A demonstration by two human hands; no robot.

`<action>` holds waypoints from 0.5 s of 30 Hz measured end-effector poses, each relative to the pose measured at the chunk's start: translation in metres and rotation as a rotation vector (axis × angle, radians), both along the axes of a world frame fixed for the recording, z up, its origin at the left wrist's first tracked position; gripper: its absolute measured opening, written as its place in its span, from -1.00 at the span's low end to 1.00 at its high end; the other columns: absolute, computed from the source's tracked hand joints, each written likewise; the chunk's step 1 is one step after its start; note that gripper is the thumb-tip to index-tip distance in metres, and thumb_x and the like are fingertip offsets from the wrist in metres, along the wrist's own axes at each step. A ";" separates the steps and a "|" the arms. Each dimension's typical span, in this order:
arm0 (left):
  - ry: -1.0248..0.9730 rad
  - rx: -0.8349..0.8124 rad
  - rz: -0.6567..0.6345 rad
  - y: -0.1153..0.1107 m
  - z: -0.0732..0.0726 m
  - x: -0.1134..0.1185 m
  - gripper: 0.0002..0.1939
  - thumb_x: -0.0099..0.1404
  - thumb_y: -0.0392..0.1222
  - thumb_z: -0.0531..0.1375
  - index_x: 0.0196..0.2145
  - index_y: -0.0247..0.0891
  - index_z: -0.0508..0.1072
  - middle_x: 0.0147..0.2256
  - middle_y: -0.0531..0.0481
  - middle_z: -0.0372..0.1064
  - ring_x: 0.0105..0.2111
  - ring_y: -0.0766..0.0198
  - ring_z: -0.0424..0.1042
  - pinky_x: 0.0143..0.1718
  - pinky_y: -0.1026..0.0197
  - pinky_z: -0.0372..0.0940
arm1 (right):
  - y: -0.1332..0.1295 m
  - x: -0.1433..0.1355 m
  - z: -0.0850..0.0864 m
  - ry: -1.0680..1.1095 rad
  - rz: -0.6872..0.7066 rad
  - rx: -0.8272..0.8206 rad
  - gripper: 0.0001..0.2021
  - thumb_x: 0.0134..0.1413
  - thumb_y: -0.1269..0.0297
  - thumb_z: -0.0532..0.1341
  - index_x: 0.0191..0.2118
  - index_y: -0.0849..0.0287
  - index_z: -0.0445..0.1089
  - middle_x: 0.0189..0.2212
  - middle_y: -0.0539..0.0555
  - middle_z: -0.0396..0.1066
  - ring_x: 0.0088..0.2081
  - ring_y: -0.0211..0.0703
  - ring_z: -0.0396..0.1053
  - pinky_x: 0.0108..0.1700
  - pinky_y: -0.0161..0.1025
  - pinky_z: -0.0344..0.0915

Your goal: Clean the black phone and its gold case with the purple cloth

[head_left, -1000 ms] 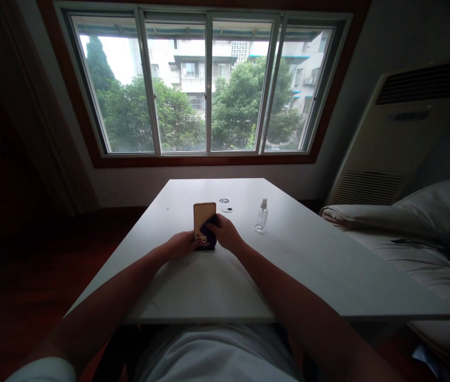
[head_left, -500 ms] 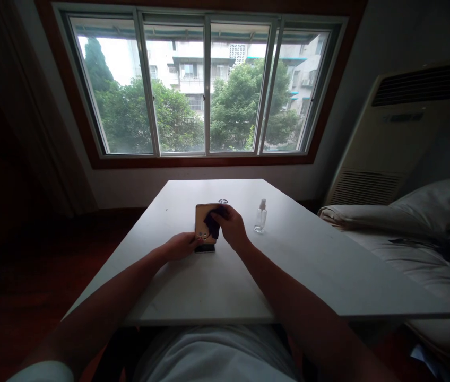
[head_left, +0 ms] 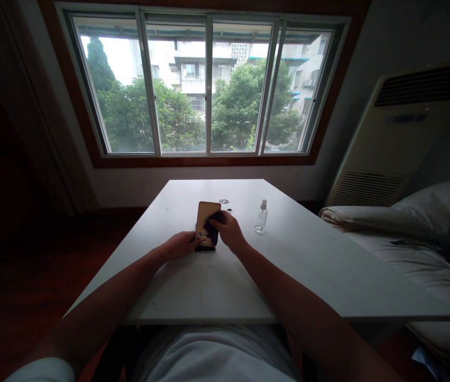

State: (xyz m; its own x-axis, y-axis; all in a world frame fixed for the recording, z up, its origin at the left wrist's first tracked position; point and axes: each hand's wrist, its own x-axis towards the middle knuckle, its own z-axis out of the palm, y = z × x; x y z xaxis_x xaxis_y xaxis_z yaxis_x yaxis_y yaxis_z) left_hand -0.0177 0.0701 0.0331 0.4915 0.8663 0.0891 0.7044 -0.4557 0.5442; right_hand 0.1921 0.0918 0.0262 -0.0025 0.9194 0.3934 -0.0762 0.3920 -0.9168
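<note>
A gold phone case [head_left: 206, 211] with camera holes near its lower left is held upright above the white table. My left hand [head_left: 181, 245] grips its lower left edge. Pinched in my right hand [head_left: 228, 229] is a dark cloth [head_left: 210, 232], pressed against the face of the case. Just under the case, a dark phone [head_left: 206, 249] lies on the table, mostly hidden. To the right of my right hand stands a clear spray bottle [head_left: 261, 218].
On the white table [head_left: 300, 265], small dark ring-like items [head_left: 224, 201] lie behind the case. A pale padded seat [head_left: 392, 239] is at the right, near a tall air conditioner [head_left: 372, 154]. A window spans the far wall.
My right hand and the cloth have moved slightly down the case. The case has shifted a little, and a second small ring-like item now shows beside my right hand.
</note>
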 end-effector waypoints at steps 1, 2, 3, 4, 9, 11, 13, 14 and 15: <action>0.012 0.019 -0.005 0.001 -0.001 0.000 -0.57 0.40 0.14 0.06 -0.06 -0.18 0.53 -0.11 -0.12 0.57 -0.14 0.00 0.52 -0.17 0.13 0.35 | 0.000 -0.003 -0.005 -0.061 0.015 -0.018 -0.67 -0.08 0.19 0.38 -0.17 0.16 0.41 -0.26 0.08 0.56 -0.23 -0.03 0.53 -0.16 -0.09 0.51; 0.022 0.038 -0.011 0.002 -0.002 0.000 -0.59 0.40 0.13 0.06 -0.08 -0.18 0.53 -0.10 -0.12 0.57 -0.14 0.00 0.52 -0.17 0.13 0.35 | -0.001 -0.005 -0.009 -0.114 0.017 -0.029 -0.69 -0.09 0.21 0.38 -0.19 0.16 0.42 -0.27 0.07 0.56 -0.24 -0.03 0.53 -0.18 -0.10 0.51; 0.030 0.051 -0.019 0.002 -0.002 -0.001 -0.60 0.40 0.12 0.06 -0.09 -0.18 0.53 -0.10 -0.12 0.57 -0.14 0.00 0.52 -0.17 0.13 0.35 | -0.002 -0.006 -0.012 -0.157 0.013 -0.034 -0.71 -0.10 0.22 0.37 -0.20 0.15 0.43 -0.28 0.06 0.56 -0.25 -0.03 0.52 -0.20 -0.10 0.50; 0.032 0.059 -0.024 0.003 -0.003 -0.001 -0.60 0.41 0.12 0.05 -0.11 -0.18 0.52 -0.10 -0.12 0.57 -0.14 0.00 0.53 -0.17 0.13 0.35 | -0.003 -0.008 -0.014 -0.186 0.002 -0.036 -0.73 -0.09 0.23 0.36 -0.21 0.15 0.43 -0.29 0.06 0.56 -0.26 -0.03 0.52 -0.22 -0.11 0.50; 0.031 0.063 -0.023 0.004 -0.005 -0.002 -0.59 0.41 0.15 0.05 -0.11 -0.17 0.52 -0.09 -0.11 0.57 -0.14 0.02 0.52 -0.15 0.14 0.34 | -0.007 -0.008 -0.014 -0.228 -0.038 -0.039 -0.75 -0.09 0.24 0.34 -0.22 0.15 0.44 -0.31 0.05 0.56 -0.27 -0.03 0.51 -0.25 -0.13 0.48; 0.024 0.061 -0.030 0.005 -0.005 -0.002 -0.57 0.41 0.17 0.05 -0.09 -0.18 0.52 -0.09 -0.12 0.56 -0.14 0.02 0.52 -0.14 0.13 0.35 | -0.007 -0.008 -0.011 -0.218 -0.051 -0.028 -0.74 -0.09 0.24 0.34 -0.21 0.16 0.45 -0.30 0.04 0.56 -0.27 -0.04 0.51 -0.22 -0.12 0.48; 0.017 0.056 -0.034 0.005 -0.005 -0.002 -0.55 0.41 0.18 0.05 -0.09 -0.19 0.52 -0.10 -0.12 0.56 -0.16 0.02 0.52 -0.16 0.13 0.35 | -0.007 -0.008 -0.007 -0.180 -0.063 -0.010 -0.73 -0.08 0.22 0.36 -0.20 0.15 0.45 -0.28 0.05 0.56 -0.24 -0.03 0.52 -0.18 -0.11 0.49; 0.014 0.048 -0.031 0.005 -0.004 -0.001 -0.54 0.42 0.19 0.04 -0.10 -0.20 0.52 -0.11 -0.13 0.56 -0.17 0.02 0.52 -0.18 0.13 0.35 | -0.007 -0.007 -0.004 -0.147 -0.070 0.000 -0.71 -0.08 0.21 0.37 -0.18 0.14 0.46 -0.27 0.06 0.57 -0.22 -0.02 0.52 -0.15 -0.10 0.49; 0.008 0.039 -0.027 0.004 -0.004 -0.001 -0.52 0.42 0.21 0.02 -0.10 -0.20 0.52 -0.12 -0.12 0.57 -0.18 0.02 0.52 -0.20 0.13 0.35 | -0.007 -0.006 0.000 -0.108 -0.077 0.009 -0.68 -0.09 0.20 0.37 -0.16 0.14 0.45 -0.24 0.07 0.57 -0.19 -0.01 0.52 -0.13 -0.09 0.50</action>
State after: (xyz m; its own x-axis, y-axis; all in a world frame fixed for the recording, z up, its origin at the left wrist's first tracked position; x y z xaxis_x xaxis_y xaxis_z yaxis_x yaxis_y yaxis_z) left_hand -0.0187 0.0744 0.0294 0.5152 0.8489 0.1184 0.6962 -0.4951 0.5198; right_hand 0.1858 0.0850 0.0260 0.0251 0.9150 0.4028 0.0530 0.4011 -0.9145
